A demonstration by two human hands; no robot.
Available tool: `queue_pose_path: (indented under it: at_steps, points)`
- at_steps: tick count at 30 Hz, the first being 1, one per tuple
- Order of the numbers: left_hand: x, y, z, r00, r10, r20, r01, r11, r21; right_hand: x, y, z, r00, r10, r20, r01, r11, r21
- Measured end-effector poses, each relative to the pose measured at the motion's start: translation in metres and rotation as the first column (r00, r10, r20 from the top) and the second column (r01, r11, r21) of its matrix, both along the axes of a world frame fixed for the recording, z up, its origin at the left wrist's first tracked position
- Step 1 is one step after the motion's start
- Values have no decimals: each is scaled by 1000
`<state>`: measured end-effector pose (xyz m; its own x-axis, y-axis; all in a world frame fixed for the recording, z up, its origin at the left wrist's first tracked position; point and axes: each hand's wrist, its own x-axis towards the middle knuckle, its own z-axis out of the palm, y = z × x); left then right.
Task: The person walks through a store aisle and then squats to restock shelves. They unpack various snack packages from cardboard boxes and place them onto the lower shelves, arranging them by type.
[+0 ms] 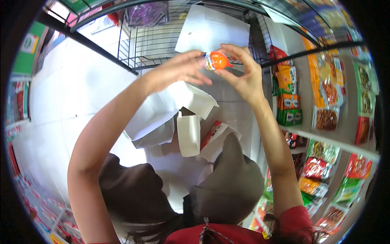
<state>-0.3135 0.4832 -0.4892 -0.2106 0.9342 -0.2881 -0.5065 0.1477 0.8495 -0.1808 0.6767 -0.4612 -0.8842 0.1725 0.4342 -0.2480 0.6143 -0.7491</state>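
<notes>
In front of the wire rack, my right hand (pixel 246 73) grips a small rounded container with a glossy orange end (pixel 218 61) and a printed white-and-blue band, between thumb and fingers. A small red-orange tab sticks out of it on the right. My left hand (pixel 176 70) is blurred, its fingers apart, beside the container's banded end; whether a fingertip touches it I cannot tell. Below the hands, open white cardboard boxes (pixel 155 106) lie on the floor. A narrow white box (pixel 189 135) stands near my knees, with a red-and-white printed carton (pixel 214 138) beside it.
A black wire rack (pixel 152 45) stands ahead, carrying a white sheet (pixel 214 27) and purple plastic packs (pixel 146 13). On the right, shelves hold packaged foods, including orange packets (pixel 287 80) and green packets (pixel 289 117). Pale floor tiles (pixel 70 91) extend on the left.
</notes>
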Motion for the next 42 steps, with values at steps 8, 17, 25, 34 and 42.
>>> queue_pose_path:
  at_steps: [8, 17, 25, 34, 42]
  points:
    - [51, -31, 31, 988, 80, -130, -47, 971, 236, 46, -41, 30, 990, 140, 30, -118, 916, -382]
    - [53, -78, 89, 910, 335, -245, -249, 913, 324, 20, -94, 57, 955, 225, -196, -293, 828, -478]
    - [63, -72, 112, 887, 386, -254, -257, 868, 424, 30, -92, 94, 974, 220, -61, -221, 843, -491]
    - [55, -80, 104, 922, 372, -108, -306, 869, 389, 15, -89, 87, 952, 297, -68, -296, 851, -434]
    - [43, -76, 131, 819, 573, -43, -515, 766, 385, -21, -92, 156, 926, 376, -39, -362, 911, 197]
